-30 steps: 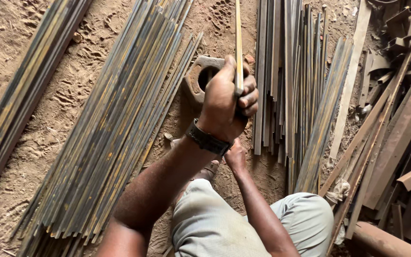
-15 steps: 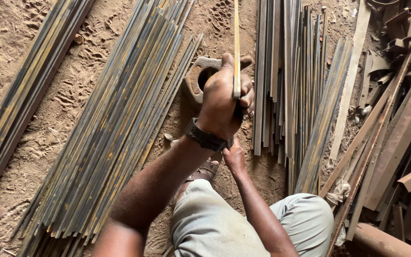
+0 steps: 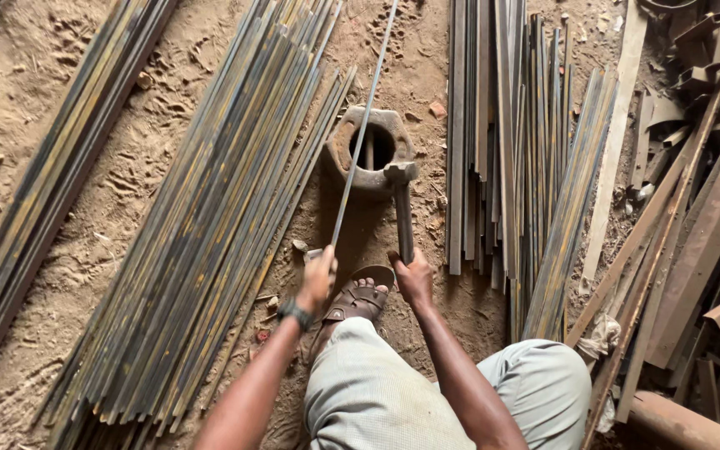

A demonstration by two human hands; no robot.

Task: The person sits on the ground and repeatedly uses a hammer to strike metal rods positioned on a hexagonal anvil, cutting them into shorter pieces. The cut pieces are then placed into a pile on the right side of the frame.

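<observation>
While the big fanned-out pile of metal strips (image 3: 210,225) takes up most of the dirt floor (image 3: 60,108), a second bundle of strips (image 3: 518,150) lies on the other side, and the heavy ring-shaped iron block (image 3: 372,150) sits between them. Both arms reach forward, low over a sandalled foot (image 3: 356,300). Left hand (image 3: 317,279) is wrapped tight round the near end of a long thin rod (image 3: 360,142) that runs up across the block. Right hand (image 3: 414,279) is closed on a hammer (image 3: 402,208), its head resting on the block's rim.
</observation>
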